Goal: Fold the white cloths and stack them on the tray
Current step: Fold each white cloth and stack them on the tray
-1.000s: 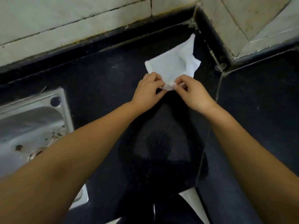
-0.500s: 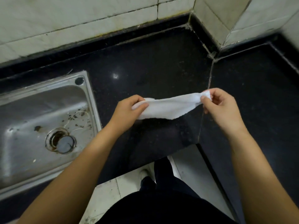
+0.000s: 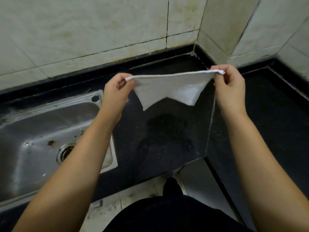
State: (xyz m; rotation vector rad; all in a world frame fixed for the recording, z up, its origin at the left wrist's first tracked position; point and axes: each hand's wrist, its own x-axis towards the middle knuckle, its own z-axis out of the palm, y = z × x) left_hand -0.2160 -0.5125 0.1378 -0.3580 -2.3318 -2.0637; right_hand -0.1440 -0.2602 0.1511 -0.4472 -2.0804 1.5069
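Right, I see the white cloth point(image 3: 168, 87) stretched taut in the air above the dark counter point(image 3: 167, 134), beside the steel sink point(image 3: 41, 134). My left hand point(image 3: 117, 91) pinches its left corner, my right hand point(image 3: 229, 87) pinches the right one; two lower points hang free, clear of the counter

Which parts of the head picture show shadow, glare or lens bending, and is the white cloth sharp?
Head view: a dark shadow lies on the black counter under the white cloth; soft glare streaks the steel sink; wall tile lines lean from wide-angle distortion; the cloth looks fairly sharp, pinched by the left hand and right hand.
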